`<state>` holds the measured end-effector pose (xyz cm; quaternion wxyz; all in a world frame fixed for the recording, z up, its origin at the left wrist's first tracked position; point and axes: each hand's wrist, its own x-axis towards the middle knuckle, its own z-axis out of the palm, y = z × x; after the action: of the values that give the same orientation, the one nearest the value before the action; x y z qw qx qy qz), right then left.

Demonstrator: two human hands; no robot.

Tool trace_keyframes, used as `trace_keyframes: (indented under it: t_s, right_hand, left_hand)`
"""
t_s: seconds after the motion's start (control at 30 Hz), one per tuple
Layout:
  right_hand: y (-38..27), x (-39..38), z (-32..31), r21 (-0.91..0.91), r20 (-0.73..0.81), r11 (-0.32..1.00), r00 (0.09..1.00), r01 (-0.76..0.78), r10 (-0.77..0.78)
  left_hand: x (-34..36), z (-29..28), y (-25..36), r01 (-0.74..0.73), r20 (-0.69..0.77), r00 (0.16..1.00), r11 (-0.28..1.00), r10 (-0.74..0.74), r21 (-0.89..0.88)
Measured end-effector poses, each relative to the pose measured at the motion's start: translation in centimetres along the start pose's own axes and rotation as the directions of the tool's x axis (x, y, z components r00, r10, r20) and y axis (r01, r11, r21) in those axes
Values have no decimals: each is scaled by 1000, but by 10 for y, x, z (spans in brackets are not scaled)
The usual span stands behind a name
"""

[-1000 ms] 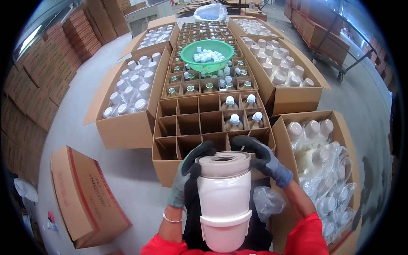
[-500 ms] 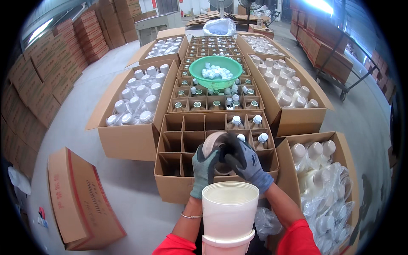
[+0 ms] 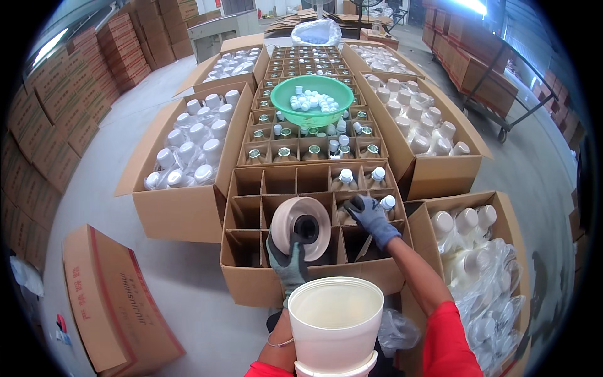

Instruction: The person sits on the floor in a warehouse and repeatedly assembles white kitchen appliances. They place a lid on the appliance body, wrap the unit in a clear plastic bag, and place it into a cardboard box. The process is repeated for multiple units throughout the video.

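Closed carton: a shut brown carton [image 3: 110,301] lies on the floor at the lower left of the frame.
Left open carton: a brown box [image 3: 182,163] at the centre left holds white-capped bottles under clear plastic.
Left hand: the left hand [image 3: 287,261], in a dark grey glove, sits at the lower centre; its grip is closed around the pale funnel [image 3: 301,220], fingers wrapped on the lower rim.
Funnel: round, cream-coloured, with a dark spout hole at its middle; it is tilted so its wide face turns toward the camera, and it is held over the middle cells of the divided carton.
Divided carton: the divided carton [image 3: 251,276] at the lower centre has cardboard cell walls; most near cells stand open, and a few cells in its upper right hold capped bottles.
White bucket: a white bucket [image 3: 336,323] sits at the bottom centre, close under the camera, its mouth open upward.
Green basin: a green basin [image 3: 317,100] at the upper centre rests on a farther divided box and holds small white caps.
Right hand: the right hand [image 3: 370,217], in a blue-grey glove, reaches in right of centre; its grip rests narrow on a white-capped bottle [image 3: 388,204] in a cell, fingers curled at the cap.
Right cartons: an open box [image 3: 477,276] at the lower right holds white bottles in clear plastic.
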<state>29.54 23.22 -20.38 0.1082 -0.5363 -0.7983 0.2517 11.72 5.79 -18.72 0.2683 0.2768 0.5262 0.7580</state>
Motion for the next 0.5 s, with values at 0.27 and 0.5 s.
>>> trace_keyframes:
  t_s: [0.27,0.5]
  right_hand:
    - [54,40,44,-250,-155,964,979,88,-129]
    - [-94,-53,-113,-460,-341,683,598,567,-725]
  left_hand:
    - [5,4,-13,349,140,937,860,-320,-373]
    - [15,14,-32,842,765,540,248,-352,-480]
